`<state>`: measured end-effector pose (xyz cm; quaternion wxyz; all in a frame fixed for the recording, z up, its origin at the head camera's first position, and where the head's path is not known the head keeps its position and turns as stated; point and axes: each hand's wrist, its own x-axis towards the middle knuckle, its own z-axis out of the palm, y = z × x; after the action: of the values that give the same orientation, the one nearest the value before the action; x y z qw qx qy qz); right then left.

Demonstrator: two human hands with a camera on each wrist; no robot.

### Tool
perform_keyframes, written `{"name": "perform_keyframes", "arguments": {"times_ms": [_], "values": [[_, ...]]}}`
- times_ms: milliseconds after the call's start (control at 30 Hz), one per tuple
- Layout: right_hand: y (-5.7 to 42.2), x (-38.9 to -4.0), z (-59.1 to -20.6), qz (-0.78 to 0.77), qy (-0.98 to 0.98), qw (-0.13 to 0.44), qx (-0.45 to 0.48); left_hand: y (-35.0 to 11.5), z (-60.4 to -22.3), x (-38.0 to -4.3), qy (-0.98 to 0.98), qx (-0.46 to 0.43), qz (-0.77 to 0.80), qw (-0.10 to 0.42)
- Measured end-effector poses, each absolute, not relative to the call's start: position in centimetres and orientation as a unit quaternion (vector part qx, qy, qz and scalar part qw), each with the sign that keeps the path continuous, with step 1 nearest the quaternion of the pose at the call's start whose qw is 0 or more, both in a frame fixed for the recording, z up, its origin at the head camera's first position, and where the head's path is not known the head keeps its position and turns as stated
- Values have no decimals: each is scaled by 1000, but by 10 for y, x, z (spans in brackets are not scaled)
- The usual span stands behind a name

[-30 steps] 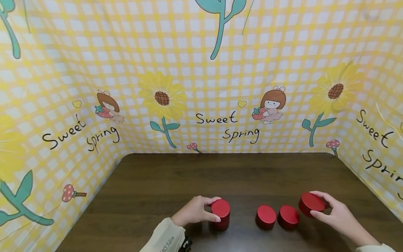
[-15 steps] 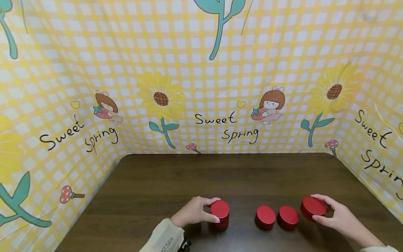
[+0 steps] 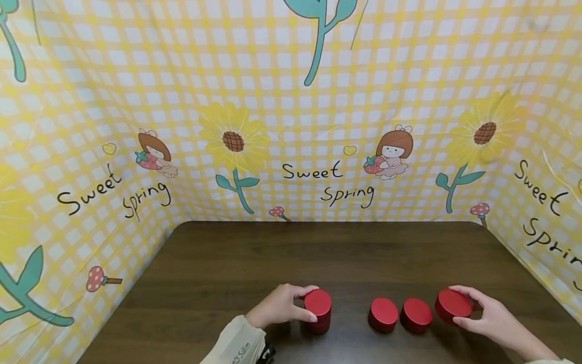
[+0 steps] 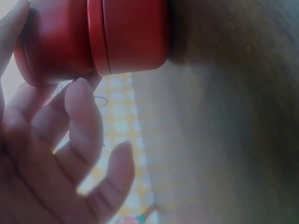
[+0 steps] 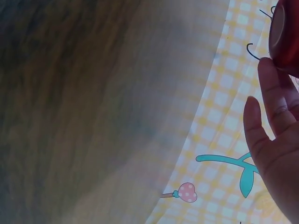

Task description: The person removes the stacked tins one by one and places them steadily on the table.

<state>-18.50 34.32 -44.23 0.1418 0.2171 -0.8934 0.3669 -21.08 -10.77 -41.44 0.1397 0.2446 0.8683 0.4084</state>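
My left hand [image 3: 283, 305] pinches the upper red round tin [image 3: 318, 302] of a stack of two, thumb on the near side and a finger on the far side. The lower red tin [image 4: 135, 37] stands directly beneath it; the left wrist view shows a lid seam round it. Off to the right, my right hand [image 3: 488, 316] grips another red tin [image 3: 453, 303] between thumb and fingers. That tin is raised off the table, and its underside [image 5: 278, 25] shows in the right wrist view. Two single red tins, one [image 3: 383, 314] left and one [image 3: 416, 315] right, stand between the hands.
The dark wood-grain table [image 3: 273, 253] reaches back to a hanging yellow-checked cloth [image 3: 318, 126] printed with flowers and lettering. This cloth also runs along both sides of the table.
My right hand has come down a little with its tin, slightly nearer the table and to the right. The left hand stays in place on the stack.
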Motion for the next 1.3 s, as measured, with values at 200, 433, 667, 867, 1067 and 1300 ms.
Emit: {"name": "perform_keyframes", "arguments": {"times_ms": [200, 433, 667, 867, 1067, 1300], "values": [[344, -186, -444, 367, -896, 116, 220, -108, -414, -210, 870, 245, 406, 139], [344, -186, -444, 363, -902, 97, 212, -108, -414, -210, 866, 249, 411, 139], [345, -187, -442, 350, -914, 43, 200, -109, -415, -209, 867, 261, 405, 128], [348, -187, -440, 355, -915, 18, 193, -108, -413, -210, 867, 263, 404, 130], [347, -187, -436, 328, -927, 0, 180, -108, -412, -210, 865, 265, 405, 130], [350, -189, -437, 352, -913, -43, 202, -108, -412, -210, 865, 265, 406, 130]]}}
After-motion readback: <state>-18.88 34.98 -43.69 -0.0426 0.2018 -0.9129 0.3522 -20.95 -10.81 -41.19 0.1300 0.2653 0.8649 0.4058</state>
